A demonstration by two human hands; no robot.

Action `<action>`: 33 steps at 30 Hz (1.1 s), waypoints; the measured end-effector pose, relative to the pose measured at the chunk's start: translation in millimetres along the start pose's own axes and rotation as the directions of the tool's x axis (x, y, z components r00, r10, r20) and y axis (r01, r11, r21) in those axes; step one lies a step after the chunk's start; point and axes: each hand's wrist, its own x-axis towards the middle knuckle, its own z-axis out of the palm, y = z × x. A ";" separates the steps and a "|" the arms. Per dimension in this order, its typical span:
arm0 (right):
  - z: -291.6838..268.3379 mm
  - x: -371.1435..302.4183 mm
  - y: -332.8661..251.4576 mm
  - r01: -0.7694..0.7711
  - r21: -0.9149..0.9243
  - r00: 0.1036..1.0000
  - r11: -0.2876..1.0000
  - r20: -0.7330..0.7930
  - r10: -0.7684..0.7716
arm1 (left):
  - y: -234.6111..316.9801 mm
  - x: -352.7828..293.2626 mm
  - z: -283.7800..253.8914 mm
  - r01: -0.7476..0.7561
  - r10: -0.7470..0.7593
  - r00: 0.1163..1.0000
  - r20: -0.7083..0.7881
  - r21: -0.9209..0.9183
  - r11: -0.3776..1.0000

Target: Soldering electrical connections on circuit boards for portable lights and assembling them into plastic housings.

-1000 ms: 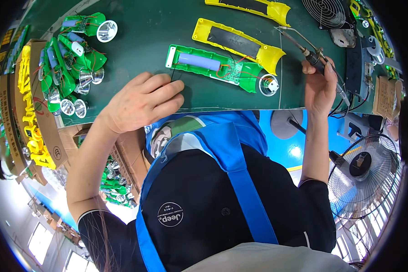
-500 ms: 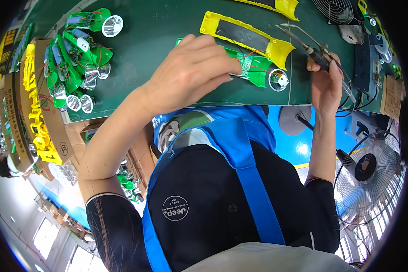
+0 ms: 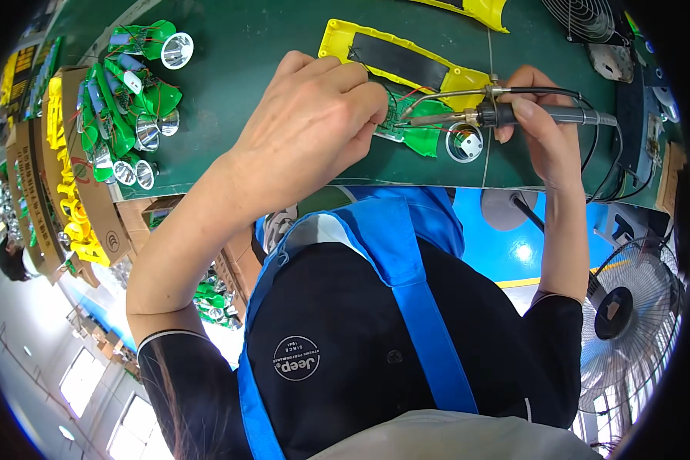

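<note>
Green torch half: on the table, under both hands
Left hand: pinching its board
Right hand: gripping soldering iron
Progress: joint seemingly mid-solder; yellow cover unfitted

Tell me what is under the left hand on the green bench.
Under the left hand lies a green flashlight half with its circuit board, wires and silver reflector showing at the right. The part beneath the palm is covered.
</note>
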 end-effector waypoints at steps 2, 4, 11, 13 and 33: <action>2.4 3.1 -3.1 0.003 -0.005 1.000 1.000 0.023 -0.003 | -0.2 -0.5 0.2 0.001 -0.001 1.000 -0.001 -0.006 1.000; 3.2 3.8 -3.6 0.006 -0.014 0.999 1.000 0.043 -0.005 | -1.1 -1.3 0.2 -0.001 0.001 1.000 -0.005 -0.014 1.000; 4.3 0.0 -1.9 -0.003 -0.038 0.999 0.999 0.043 0.004 | -1.1 0.1 1.7 -0.013 0.013 1.000 0.001 -0.024 1.000; 5.7 1.9 -2.9 0.000 -0.040 0.999 0.999 0.053 0.002 | -2.3 -1.4 0.4 -0.005 0.005 1.000 -0.017 -0.033 0.999; -6.4 -17.7 14.3 0.213 0.121 0.973 0.970 -0.117 -0.199 | 0.1 -0.9 1.3 -0.012 0.013 1.000 -0.007 0.044 0.999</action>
